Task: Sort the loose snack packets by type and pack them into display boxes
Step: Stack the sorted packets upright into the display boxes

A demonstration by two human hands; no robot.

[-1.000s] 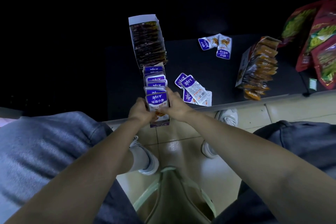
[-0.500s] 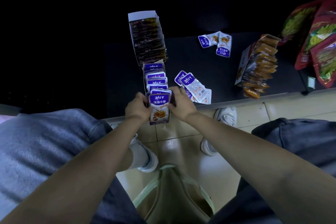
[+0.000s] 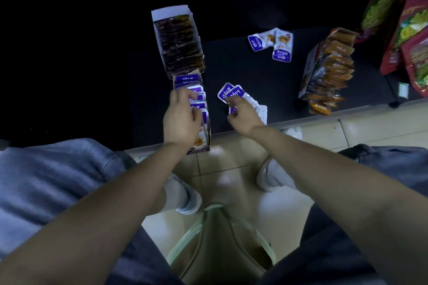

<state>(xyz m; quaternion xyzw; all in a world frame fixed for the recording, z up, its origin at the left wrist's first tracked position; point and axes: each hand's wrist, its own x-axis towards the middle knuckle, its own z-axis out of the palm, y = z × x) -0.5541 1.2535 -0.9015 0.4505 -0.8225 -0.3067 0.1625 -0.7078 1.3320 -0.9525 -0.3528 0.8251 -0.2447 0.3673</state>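
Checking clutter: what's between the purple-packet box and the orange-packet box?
Head view: a small pile of loose purple packets with the right hand touching it. The rest of the stretch is bare black tabletop.

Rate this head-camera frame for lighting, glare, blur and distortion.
Head view: dim overall, the top half nearly black, the dark table swallowing detail; soft glare patches on the floor tiles; left hand and right hand slightly motion-blurred; the wide-angle lens stretches the forearms and softens the red bags at the right edge.
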